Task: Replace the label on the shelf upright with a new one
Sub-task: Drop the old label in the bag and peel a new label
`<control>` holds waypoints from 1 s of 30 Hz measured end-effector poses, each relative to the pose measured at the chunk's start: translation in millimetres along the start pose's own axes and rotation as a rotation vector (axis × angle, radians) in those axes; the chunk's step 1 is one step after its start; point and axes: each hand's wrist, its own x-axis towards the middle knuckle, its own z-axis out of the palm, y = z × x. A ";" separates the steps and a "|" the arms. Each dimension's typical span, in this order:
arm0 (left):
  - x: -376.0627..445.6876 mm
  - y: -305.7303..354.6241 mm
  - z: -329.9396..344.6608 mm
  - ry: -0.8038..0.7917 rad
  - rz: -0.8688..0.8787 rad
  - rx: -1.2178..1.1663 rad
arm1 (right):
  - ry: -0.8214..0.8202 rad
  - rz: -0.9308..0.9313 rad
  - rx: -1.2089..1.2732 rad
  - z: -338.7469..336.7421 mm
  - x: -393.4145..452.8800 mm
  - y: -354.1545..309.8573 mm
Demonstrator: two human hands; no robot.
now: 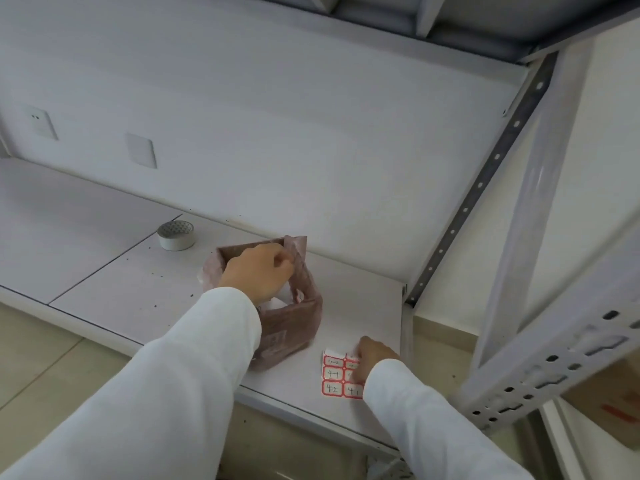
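Head cam: one label sheet (337,375) flat on shelf board (346,306), near front right corner, about six red-bordered labels showing. Right hand (371,358) on sheet, fingers curled, grip kinda unclear. Left hand (258,271) pinching rim of one brown box (277,327). One tape roll (176,235) behind. One upright (550,368) at right, blurry.

Label sheet (341,375) on shelf board (363,306), red-bordered stickers with handwritten numbers. Legible: "4-1" in middle row, left column; "4-2" bottom left; "4-1" bottom right. Top-left sticker faint, maybe "4-2". Rest of the right column hidden under right hand (372,358). Print on box (287,327) beside the sheet unreadable.
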 end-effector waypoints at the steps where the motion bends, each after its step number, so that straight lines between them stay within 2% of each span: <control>1: -0.9 1.2 -1.4 -0.006 0.007 0.007 | 0.012 -0.018 0.041 -6.2 -2.3 -1.8; 5: -5.8 14.5 -1.8 -0.053 0.091 -0.046 | 0.171 -0.105 0.255 -55.1 -18.0 -13.7; 7: -12.7 28.0 1.0 -0.072 0.188 -0.073 | 0.245 -0.195 0.482 -86.5 -35.4 -21.4; 11: -27.4 59.7 -1.4 0.005 0.396 -0.109 | 0.383 -0.446 0.884 -134.9 -89.9 -33.2; 14: -37.6 73.2 -5.9 0.025 0.445 -0.212 | 0.343 -0.511 1.059 -153.0 -126.7 -20.2; 17: -47.3 77.2 -5.8 0.009 0.467 -0.222 | 0.276 -0.526 1.101 -158.6 -152.4 1.0; 23: -61.1 97.9 4.9 0.090 0.526 -0.433 | 0.139 -0.566 1.339 -152.9 -165.7 14.8; 27: -64.4 106.3 5.2 0.068 0.429 -0.648 | 0.066 -0.639 1.371 -159.1 -164.3 8.9; 30: -65.4 109.4 5.1 0.079 0.330 -0.715 | 0.111 -0.688 1.327 -160.2 -164.4 7.9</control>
